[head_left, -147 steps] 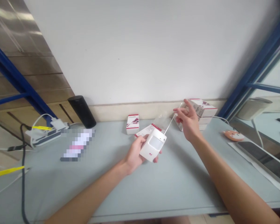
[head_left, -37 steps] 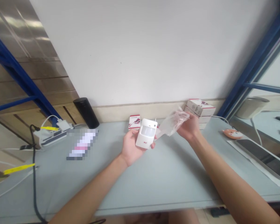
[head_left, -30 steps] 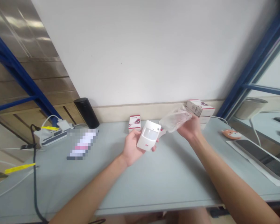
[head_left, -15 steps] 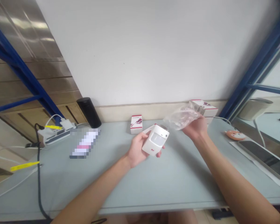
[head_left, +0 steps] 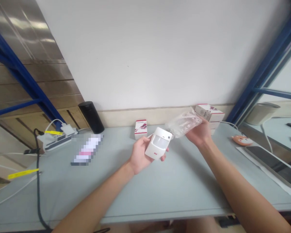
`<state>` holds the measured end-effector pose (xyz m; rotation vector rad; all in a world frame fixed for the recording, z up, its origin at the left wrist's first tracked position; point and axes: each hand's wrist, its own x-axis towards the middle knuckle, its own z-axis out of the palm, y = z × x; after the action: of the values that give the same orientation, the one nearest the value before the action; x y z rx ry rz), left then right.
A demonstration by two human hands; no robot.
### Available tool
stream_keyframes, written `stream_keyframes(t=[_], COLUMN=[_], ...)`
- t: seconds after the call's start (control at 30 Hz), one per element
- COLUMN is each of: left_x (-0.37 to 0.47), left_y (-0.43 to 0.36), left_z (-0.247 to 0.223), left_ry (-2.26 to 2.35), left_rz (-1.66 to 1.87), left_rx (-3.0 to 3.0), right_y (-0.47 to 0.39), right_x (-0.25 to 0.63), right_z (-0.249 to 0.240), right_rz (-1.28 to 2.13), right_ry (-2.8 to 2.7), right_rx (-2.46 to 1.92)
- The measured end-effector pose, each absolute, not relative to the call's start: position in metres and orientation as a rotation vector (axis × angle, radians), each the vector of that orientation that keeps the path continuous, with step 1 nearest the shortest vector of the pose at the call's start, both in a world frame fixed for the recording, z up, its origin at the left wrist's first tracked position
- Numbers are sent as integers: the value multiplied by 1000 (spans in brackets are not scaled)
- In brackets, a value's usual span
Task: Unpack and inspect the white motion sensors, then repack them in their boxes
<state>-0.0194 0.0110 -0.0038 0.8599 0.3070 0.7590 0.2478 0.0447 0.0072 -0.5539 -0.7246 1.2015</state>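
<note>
A white motion sensor [head_left: 158,143] with a curved window and a small red mark rests in my left hand [head_left: 140,156], the fingers closed round its sides. It is held tilted above the table. My right hand [head_left: 200,132] is closed on a crumpled clear plastic bag [head_left: 184,123], which reaches left to the sensor's upper right corner. Whether the bag touches the sensor, I cannot tell. A small white and red box [head_left: 141,128] stands behind my left hand. More such boxes [head_left: 210,113] are stacked behind my right hand, which partly hides them.
On the grey-blue table [head_left: 140,197] at left are a blurred-out phone [head_left: 87,150], a black cylinder [head_left: 91,117] and a power strip [head_left: 60,140] with cables. An orange and white animal-shaped object [head_left: 242,140] and a dark flat device [head_left: 274,165] lie at right.
My right hand has moved the plastic bag slightly left and down, closer to the sensor. The sensor stays in my left hand, turned a little more upright. The view has shifted slightly.
</note>
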Motion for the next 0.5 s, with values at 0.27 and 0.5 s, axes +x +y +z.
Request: stream_keyframes(t=[0.27, 0.5], left_x=[-19, -21], left_y=[10, 12], left_z=[-4, -5], left_ry=[319, 340], left_rz=[763, 774], left_rx=[859, 887], right_y=[46, 46], right_x=[253, 253], right_z=[9, 6], right_rz=[1364, 1309], right_ry=[-538, -575], right_rx=[-293, -272])
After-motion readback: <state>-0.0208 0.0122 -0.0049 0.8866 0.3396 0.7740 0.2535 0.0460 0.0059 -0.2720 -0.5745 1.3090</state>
